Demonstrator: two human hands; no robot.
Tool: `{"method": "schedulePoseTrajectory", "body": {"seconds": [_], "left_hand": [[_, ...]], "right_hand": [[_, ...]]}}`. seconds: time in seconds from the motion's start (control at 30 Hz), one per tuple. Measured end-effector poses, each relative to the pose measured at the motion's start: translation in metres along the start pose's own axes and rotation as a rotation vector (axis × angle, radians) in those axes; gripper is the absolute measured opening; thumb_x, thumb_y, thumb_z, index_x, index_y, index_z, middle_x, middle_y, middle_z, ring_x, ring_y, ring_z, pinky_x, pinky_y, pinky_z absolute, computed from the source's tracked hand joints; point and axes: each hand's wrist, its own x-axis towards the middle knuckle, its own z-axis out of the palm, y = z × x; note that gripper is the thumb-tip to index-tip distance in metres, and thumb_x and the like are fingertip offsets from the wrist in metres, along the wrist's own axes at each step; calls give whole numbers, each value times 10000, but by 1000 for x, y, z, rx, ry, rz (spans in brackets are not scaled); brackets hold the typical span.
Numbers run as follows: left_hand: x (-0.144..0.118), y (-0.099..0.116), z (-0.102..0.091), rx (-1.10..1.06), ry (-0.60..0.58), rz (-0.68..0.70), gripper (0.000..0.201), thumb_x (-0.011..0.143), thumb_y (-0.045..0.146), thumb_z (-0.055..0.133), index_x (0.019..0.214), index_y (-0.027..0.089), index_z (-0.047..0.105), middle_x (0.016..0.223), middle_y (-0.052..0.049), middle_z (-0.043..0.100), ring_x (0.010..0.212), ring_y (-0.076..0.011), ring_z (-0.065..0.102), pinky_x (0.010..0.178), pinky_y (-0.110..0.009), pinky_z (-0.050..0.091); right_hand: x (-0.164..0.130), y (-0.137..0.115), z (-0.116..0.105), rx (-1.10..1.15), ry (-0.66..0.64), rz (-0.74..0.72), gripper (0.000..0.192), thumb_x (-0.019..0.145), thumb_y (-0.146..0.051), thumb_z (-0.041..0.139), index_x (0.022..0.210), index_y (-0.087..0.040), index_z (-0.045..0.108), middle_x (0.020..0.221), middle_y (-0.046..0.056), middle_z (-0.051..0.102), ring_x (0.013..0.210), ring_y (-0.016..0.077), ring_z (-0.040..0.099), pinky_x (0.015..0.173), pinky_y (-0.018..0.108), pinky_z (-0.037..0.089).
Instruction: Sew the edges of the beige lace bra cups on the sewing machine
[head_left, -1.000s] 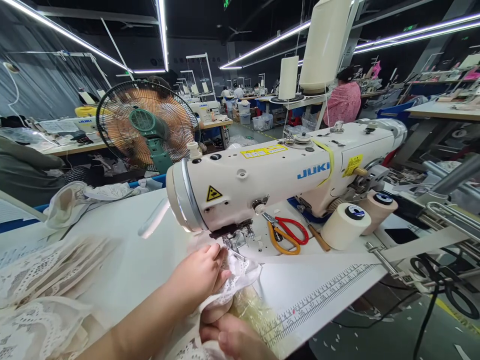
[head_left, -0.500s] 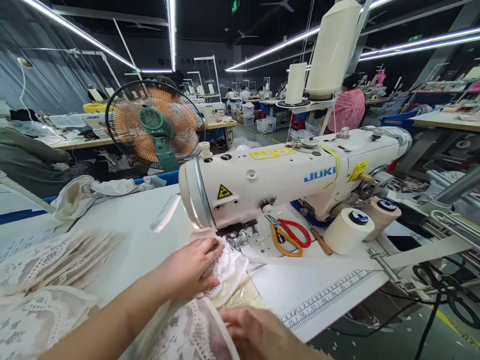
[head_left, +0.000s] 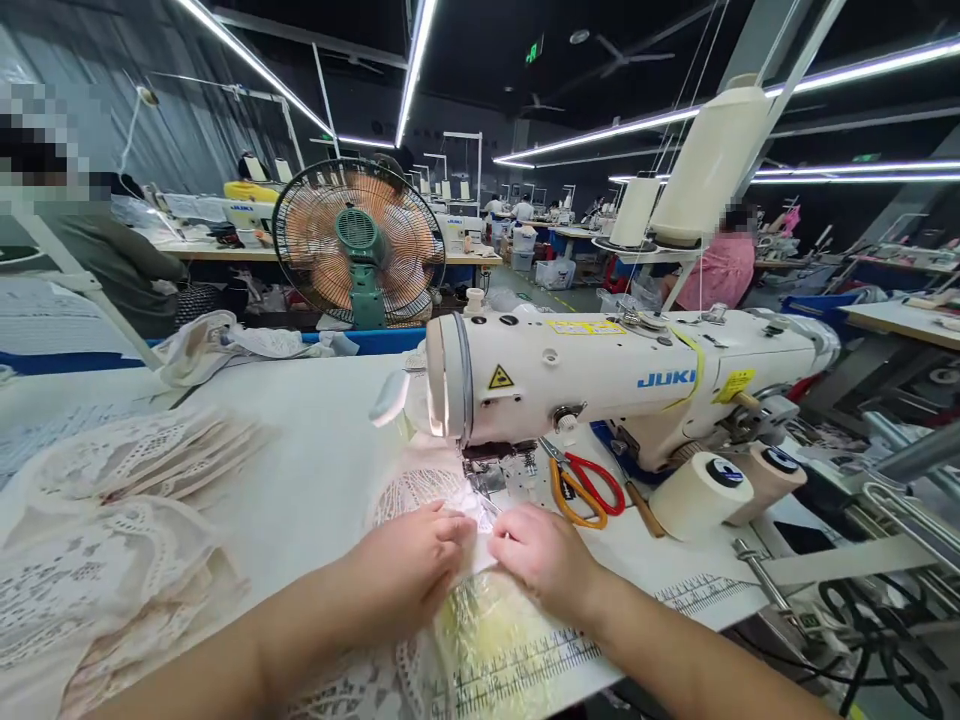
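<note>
- The sewing machine reads "JUKI" in blue on its arm; a yellow triangle warning sticker sits near its head, and yellow labels on its top and right end are too small to read.
- A printed ruler runs along the tabletop edge; its numbers are too blurred to read.
- The left hand lies palm down on the lace, fingers curled and pressed together, fingertips pointing to 1 o'clock toward the presser foot.
- The right hand lies just beside it at 3 o'clock, fingers bent and closed, pinching the lace edge right below the foot.
- The lace lies flat under both hands, with its front edge at the foot.
- Scissors with red and orange handles lie at 2 o'clock from the right hand, a thread cone farther right.
- A lace pile lies at 9 o'clock, well apart; a fan stands at 11 o'clock behind the tabletop.
</note>
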Motion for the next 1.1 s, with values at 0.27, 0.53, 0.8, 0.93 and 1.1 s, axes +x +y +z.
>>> {"method": "schedulePoseTrajectory", "body": {"seconds": [0.27,0.53,0.8,0.93,1.1], "left_hand": [[-2,-2,29,60,216,90,223,829,200,560,1046,207,606,930,-73,625,856,-241,590,894,-449,493],[4,-14,26,-32,225,179,249,897,146,456,1079,185,621,1076,-88,675,995,-233,608,993,-434,429],[12,-36,29,11,311,242,272,934,130,408,1073,173,638,1032,-80,702,919,-244,634,924,-455,456],[16,-44,29,42,356,260,268,926,120,418,1061,149,648,1049,-81,709,918,-241,627,915,-430,458],[19,-51,28,85,323,223,287,905,104,432,1090,147,647,1096,-77,689,974,-246,606,962,-419,435]], "right_hand": [[-5,-9,0,-12,19,9,233,871,-129,463,682,-165,595,710,26,604,625,161,494,527,292,327],[-4,-12,2,-37,-69,56,126,772,-110,490,761,-167,602,776,50,603,645,176,490,525,299,335],[-2,-12,5,-93,29,17,298,735,-109,486,980,-99,655,653,53,528,549,184,451,449,306,298],[-1,-11,6,-80,116,-7,307,734,-95,453,940,-90,681,615,45,517,511,186,437,416,318,279],[0,-11,4,-61,124,5,304,761,-104,432,913,-96,695,602,42,518,503,187,434,417,319,279]]}}
